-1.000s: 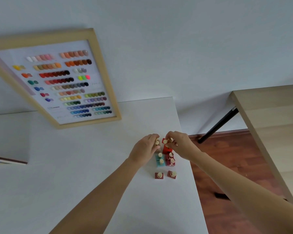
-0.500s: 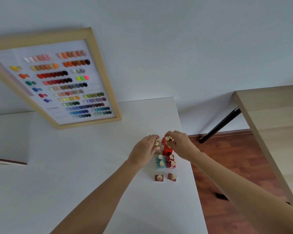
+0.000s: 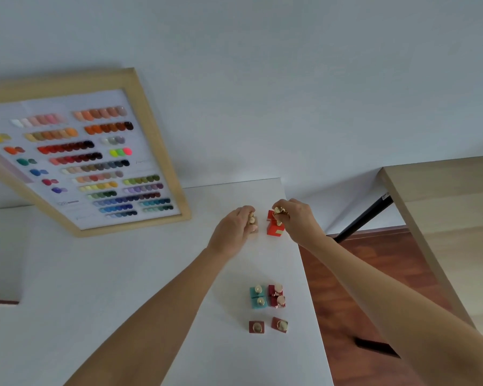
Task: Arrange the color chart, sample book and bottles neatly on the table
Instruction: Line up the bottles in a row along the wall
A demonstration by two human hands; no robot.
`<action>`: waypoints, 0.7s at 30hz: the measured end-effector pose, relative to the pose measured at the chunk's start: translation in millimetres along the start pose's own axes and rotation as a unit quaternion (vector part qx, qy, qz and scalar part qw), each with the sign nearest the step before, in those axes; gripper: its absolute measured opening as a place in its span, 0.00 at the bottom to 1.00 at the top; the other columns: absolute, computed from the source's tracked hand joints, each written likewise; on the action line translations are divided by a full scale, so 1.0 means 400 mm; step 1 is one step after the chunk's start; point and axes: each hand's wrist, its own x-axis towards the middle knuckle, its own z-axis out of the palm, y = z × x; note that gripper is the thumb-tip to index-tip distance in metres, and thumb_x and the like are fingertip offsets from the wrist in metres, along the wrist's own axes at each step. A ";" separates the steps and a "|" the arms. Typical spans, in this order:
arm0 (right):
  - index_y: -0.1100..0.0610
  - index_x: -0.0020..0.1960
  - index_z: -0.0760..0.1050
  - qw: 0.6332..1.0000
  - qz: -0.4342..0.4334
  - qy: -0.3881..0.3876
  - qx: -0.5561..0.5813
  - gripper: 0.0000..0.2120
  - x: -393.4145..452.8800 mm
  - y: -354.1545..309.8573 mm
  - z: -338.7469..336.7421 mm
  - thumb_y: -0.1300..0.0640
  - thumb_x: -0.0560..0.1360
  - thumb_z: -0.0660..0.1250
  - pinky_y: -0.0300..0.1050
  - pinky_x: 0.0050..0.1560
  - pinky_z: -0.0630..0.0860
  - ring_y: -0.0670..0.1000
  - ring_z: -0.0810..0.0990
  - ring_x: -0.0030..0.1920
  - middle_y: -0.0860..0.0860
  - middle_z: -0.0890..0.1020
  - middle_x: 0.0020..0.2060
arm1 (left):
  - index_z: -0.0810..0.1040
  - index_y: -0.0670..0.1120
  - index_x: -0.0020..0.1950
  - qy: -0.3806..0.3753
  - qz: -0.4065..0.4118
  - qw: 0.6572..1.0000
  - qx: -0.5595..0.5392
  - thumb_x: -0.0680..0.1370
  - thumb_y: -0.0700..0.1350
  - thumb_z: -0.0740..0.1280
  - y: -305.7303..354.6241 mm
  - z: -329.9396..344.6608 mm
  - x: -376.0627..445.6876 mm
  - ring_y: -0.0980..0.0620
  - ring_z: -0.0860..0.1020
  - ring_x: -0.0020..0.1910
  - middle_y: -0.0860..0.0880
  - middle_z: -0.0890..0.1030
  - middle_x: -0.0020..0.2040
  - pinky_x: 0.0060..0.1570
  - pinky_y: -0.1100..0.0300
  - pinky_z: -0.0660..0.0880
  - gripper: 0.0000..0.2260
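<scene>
My left hand is closed on a pale beige bottle with a gold cap, near the table's far right corner. My right hand pinches the gold caps of two bright red bottles just right of it. Nearer me stand two teal bottles, two dark red bottles and two brown bottles, all gold-capped. The wood-framed color chart leans on the wall at the back left. The sample book lies at the left edge, partly cut off.
The white table ends just right of the bottles, above a red-brown wooden floor. A light wooden tabletop with a black leg stands at the right. A white wall runs behind.
Both hands have moved away from the bottle cluster toward the far edge, each carrying bottles, and have spread apart. The teal, dark red and brown bottles stayed put.
</scene>
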 end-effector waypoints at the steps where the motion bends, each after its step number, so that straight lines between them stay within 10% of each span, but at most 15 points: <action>1: 0.61 0.52 0.78 1.000 0.004 0.005 0.001 0.07 0.023 0.001 -0.004 0.66 0.74 0.65 0.46 0.38 0.74 0.56 0.76 0.36 0.59 0.77 0.41 | 0.71 0.44 0.62 0.003 -0.005 1.000 0.000 0.77 0.42 0.67 -0.003 -0.002 0.024 0.46 0.79 0.51 0.44 0.80 0.55 0.52 0.57 0.77 0.14; 21: 0.57 0.58 0.72 0.998 -0.029 0.053 -0.012 0.15 0.289 0.077 0.011 0.66 0.73 0.66 0.50 0.40 0.76 0.56 0.76 0.37 0.57 0.77 0.43 | 0.72 0.42 0.60 0.093 -0.007 0.994 -0.065 0.76 0.41 0.67 -0.027 0.053 0.311 0.44 0.78 0.52 0.44 0.79 0.54 0.49 0.53 0.76 0.13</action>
